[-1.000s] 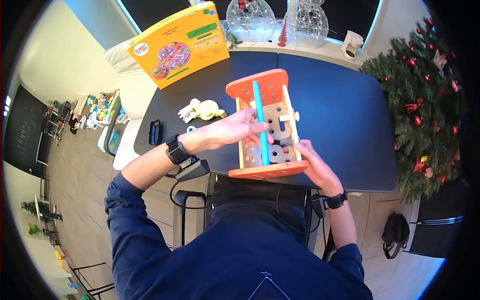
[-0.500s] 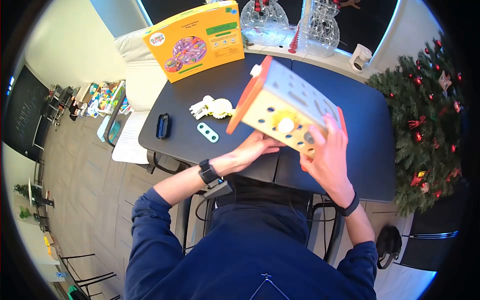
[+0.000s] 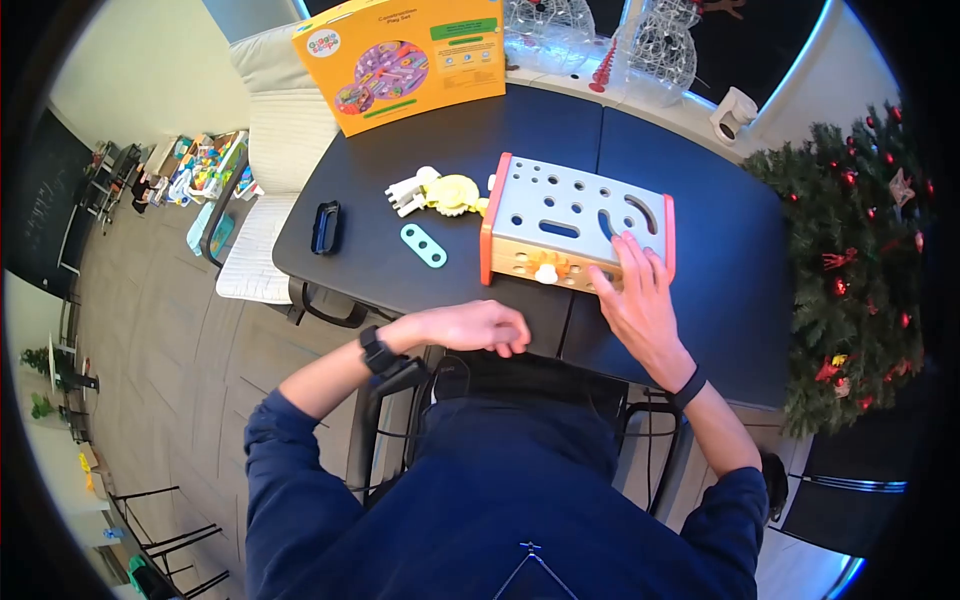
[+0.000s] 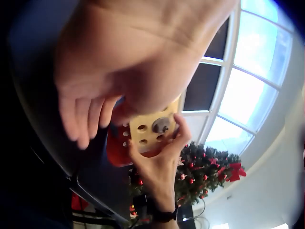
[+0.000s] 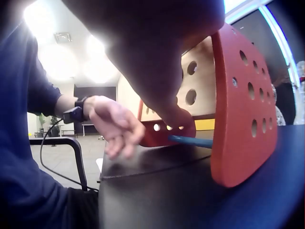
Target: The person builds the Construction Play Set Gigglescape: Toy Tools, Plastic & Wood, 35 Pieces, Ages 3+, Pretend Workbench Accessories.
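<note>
A toy workbench point(image 3: 533, 212) stands on the black table, its grey holed top facing up and red panels at both ends. On its front side sits a yellow gear with a white knob point(image 3: 546, 273). My right hand point(image 3: 645, 315) grips the workbench's front edge near the right end, fingers on top and thumb on the front. Low between the end panels runs a blue rod point(image 5: 195, 141), seen in the right wrist view. My left hand point(image 3: 478, 328) hovers near the table's front edge, holding nothing, its fingers loosely bent.
Left of the workbench lie a teal strip with holes point(image 3: 417, 240), yellow toy pieces point(image 3: 455, 192) and a white piece point(image 3: 405, 195). Farther left is a black case point(image 3: 326, 228). A yellow box point(image 3: 460, 85) stands at the back left; a decorated tree point(image 3: 830, 240) is on the right.
The workbench was turned over from open side up, past a tilt, and now stands grey top up. My left hand let go of it and drew back; the right remains on it.
</note>
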{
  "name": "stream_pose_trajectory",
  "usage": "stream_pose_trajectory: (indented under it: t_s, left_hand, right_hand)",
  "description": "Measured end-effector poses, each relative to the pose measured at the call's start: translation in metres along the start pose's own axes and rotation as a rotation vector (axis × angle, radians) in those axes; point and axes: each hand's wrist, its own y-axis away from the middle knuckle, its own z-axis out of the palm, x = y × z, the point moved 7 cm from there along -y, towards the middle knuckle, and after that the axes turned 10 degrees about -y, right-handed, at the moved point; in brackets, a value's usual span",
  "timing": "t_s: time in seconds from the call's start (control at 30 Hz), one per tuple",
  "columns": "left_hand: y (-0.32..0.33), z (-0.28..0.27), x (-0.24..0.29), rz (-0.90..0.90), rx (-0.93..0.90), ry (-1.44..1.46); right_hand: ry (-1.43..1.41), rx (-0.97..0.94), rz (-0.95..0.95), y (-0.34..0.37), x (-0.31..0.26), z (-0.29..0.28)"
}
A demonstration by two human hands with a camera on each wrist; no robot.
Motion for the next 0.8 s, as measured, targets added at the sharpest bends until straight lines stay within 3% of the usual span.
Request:
stream_pose_trajectory:
  t_s: [0.07, 0.1, 0.13, 0.2, 0.23, 0.3, 0.5, 0.63, 0.8]
  left_hand:
    - [0.032, -0.025, 0.000, -0.022, 0.175, -0.292]
    - [0.043, -0.048, -0.003, 0.048, 0.442, -0.517]
    - [0.054, -0.072, -0.010, -0.078, 0.566, -0.628]
    - [0.067, -0.120, -0.027, -0.068, 0.866, -0.674]
    - [0.070, -0.141, -0.036, -0.213, 0.884, -0.719]
    - [0.064, -0.169, -0.062, -0.193, 0.976, -0.837]
    - [0.038, -0.177, -0.078, -0.151, 0.959, -1.145]
    - [0.029, -0.188, -0.090, -0.262, 0.874, -1.220]
    - [0.037, -0.190, -0.079, -0.228, 0.863, -1.194]
  right_hand:
    - [-0.009, 0.026, 0.011, 0.002, 0.002, 0.004]
    - [-0.035, 0.018, 0.033, 0.001, 0.000, 0.005]
    - [-0.059, 0.010, 0.056, 0.000, -0.001, 0.003]
    - [-0.077, -0.018, 0.095, -0.003, -0.003, 0.001]
    - [-0.103, -0.017, 0.108, -0.004, -0.004, -0.001]
    - [-0.147, -0.017, 0.134, -0.007, -0.006, -0.006]
    - [-0.251, -0.066, 0.173, -0.012, -0.003, -0.022]
    - [-0.377, -0.042, 0.182, -0.013, 0.004, -0.033]
    - [-0.464, -0.012, 0.216, -0.013, 0.006, -0.043]
